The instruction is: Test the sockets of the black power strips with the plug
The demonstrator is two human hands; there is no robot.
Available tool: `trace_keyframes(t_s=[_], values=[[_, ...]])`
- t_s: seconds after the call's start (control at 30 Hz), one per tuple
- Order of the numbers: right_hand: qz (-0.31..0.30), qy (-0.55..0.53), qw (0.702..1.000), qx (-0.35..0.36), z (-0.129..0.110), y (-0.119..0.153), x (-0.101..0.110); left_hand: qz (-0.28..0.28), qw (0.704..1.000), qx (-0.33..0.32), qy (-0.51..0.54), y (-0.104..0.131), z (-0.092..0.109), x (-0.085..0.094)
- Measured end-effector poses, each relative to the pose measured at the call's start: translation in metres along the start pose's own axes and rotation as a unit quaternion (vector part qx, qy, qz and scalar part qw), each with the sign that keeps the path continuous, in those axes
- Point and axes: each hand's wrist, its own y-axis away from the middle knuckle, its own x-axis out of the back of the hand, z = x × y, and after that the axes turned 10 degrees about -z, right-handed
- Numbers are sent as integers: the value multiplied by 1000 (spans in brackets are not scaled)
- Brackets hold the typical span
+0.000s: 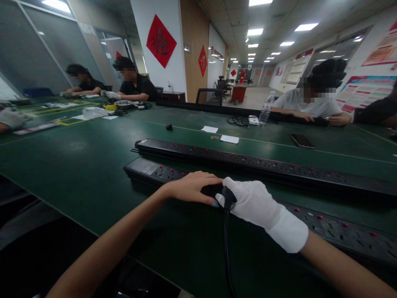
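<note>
A long black power strip (145, 169) with red indicator buttons lies on the green table in front of me. My left hand (192, 187), bare, straddles this strip, its thumb on the near side and fingers over the far side. Just to its right, my right hand (251, 203) wears a white dotted glove and is closed around a black power plug (228, 198). The plug sits over the strip; its prongs are hidden, so I cannot tell how far in it is. Its black cord (228, 252) hangs down toward me.
A second power strip (217, 156) lies parallel just beyond. Farther back are paper slips (229, 139), a phone (301, 140), a water bottle (266, 108) and a small black object (169, 127). Several people sit around the table (77, 165); a gloved hand (14, 118) shows at far left.
</note>
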Motion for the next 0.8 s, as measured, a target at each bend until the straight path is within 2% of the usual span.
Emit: trace_keyframes(t_s=[0.17, 0.33, 0.43, 0.5, 0.57, 0.67, 0.8], values=[[16, 29, 999, -10, -2, 2, 0, 7, 1000, 3, 9, 0, 0, 0], [5, 15, 1000, -7, -3, 0, -1, 36, 999, 15, 38, 1, -2, -1], [56, -132, 989, -30, -1, -2, 0, 42, 998, 10, 46, 2, -2, -1], [106, -267, 956, -65, 1, -3, 4, 42, 999, 10, 28, 3, -1, 0], [131, -345, 923, -108, 2, -4, 9, 48, 999, 11, -5, 4, 0, 0], [104, -362, 916, -140, 2, -4, 16, 56, 996, 25, -58, 7, 0, 1], [34, -340, 933, -109, -1, -5, 17, 52, 993, 67, -82, 10, -7, 2]])
